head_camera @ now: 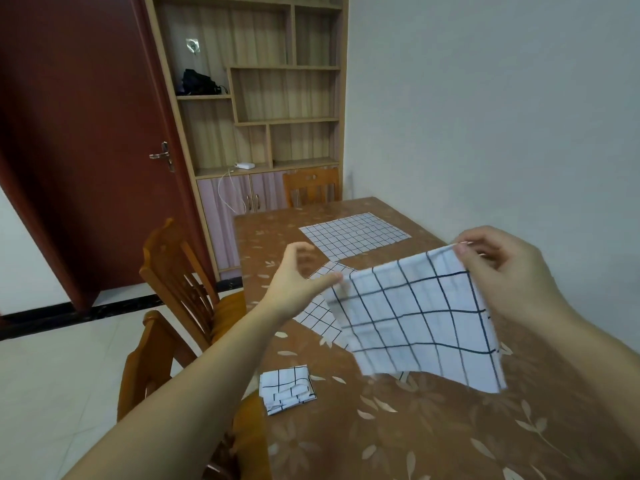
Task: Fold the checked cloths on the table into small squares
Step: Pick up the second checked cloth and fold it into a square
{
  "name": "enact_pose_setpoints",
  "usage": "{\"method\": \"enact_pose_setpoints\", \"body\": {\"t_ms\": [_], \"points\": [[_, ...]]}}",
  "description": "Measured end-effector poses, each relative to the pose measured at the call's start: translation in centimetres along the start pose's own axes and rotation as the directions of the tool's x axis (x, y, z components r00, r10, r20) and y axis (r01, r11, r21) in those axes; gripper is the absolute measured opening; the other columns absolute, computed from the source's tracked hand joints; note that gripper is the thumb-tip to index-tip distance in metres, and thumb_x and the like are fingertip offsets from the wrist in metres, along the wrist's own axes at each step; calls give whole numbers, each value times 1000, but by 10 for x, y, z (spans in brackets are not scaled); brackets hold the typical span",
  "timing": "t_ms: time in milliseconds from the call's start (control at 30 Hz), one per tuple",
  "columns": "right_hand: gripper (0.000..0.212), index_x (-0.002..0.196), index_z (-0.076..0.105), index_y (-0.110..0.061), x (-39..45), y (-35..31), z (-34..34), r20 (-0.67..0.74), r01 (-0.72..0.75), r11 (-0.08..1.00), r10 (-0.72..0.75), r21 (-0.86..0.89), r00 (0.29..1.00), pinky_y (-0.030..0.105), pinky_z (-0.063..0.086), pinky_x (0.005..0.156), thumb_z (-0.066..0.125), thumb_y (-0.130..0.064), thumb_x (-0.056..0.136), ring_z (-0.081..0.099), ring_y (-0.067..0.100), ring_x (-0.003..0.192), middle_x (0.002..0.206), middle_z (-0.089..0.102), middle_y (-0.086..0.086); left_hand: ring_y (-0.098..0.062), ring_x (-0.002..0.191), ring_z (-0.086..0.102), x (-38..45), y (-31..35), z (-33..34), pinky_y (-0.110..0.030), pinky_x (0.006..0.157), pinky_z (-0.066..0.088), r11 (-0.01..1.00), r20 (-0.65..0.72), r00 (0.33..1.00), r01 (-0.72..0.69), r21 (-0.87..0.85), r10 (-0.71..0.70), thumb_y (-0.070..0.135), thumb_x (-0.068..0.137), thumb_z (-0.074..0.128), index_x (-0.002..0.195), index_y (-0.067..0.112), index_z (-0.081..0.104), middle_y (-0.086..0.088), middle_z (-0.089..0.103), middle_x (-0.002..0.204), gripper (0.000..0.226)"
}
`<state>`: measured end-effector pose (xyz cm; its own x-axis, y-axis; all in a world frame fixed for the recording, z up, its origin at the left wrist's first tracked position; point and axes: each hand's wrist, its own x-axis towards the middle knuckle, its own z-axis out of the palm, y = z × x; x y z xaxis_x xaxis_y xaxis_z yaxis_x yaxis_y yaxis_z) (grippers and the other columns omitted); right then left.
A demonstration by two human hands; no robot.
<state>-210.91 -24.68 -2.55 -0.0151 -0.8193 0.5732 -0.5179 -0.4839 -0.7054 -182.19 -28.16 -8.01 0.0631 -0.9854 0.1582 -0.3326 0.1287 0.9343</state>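
Right hand: pinches the top corner of the raised cloth between thumb and fingers.
Left hand: thumb and fingers close on the cloth's left corner.
Raised cloth: hangs in the air above the table.
Flat cloth: spread at the table's far end.
Second flat cloth: lies partly hidden beneath the raised one.
Folded cloth: small square near the table's left edge.

Head-worn view, forward and down over table

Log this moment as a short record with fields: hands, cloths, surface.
held cloth: checked cloth lifted above the table, hanging from its top corners
left hand: thumb at the cloth's left corner, fingers spread
right hand: pinching the right corner
folded: one small square near the table's left edge
unfolded: flat cloth at the far end; another under the held one
surface: brown floral table
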Motion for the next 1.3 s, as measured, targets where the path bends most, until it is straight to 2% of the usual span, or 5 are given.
{"method": "enact_pose_setpoints", "body": {"t_ms": [167,367,567,1167,1300], "points": [[15,84,71,-32,6,-19,11,388,194,968,-120,-158,914,30,55,74,66,-18,88,67,5,78,81,72,-14,2,113,59,-5,45,32,-30,100,47,931,373,903,-305,202,214,52,73,80,127,30,60,18,64,122,62],[20,90,71,-34,1,-12,15,296,17,999,-28,41,955,26,54,78,71,-14,85,70,6,84,85,74,-10,-11,53,44,-6,55,53,-32,55,36,954,388,897,-277,114,214,31,86,75,70,15,73,2,55,57,22],[29,94,64,-38,-19,5,-1,325,-105,994,105,-19,940,25,52,85,81,-29,72,66,1,93,95,69,-17,-38,93,71,1,41,40,-55,89,55,996,219,975,-16,-89,35,30,86,74,86,5,78,-18,76,94,25],[38,98,60,-52,-20,13,-6,439,-3,966,120,-257,890,22,40,95,76,-60,65,50,-12,112,113,59,-32,-35,95,73,-9,35,37,-48,90,58,963,261,964,120,-242,-55,24,91,68,100,1,76,-17,76,98,26],[7,83,69,-43,-19,15,-3,408,-47,984,114,-169,906,26,47,90,73,-37,81,59,-11,95,96,69,-25,-34,96,73,-11,33,34,-43,87,59,961,283,958,116,-252,-42,23,92,67,102,1,75,-16,76,99,25]]}}
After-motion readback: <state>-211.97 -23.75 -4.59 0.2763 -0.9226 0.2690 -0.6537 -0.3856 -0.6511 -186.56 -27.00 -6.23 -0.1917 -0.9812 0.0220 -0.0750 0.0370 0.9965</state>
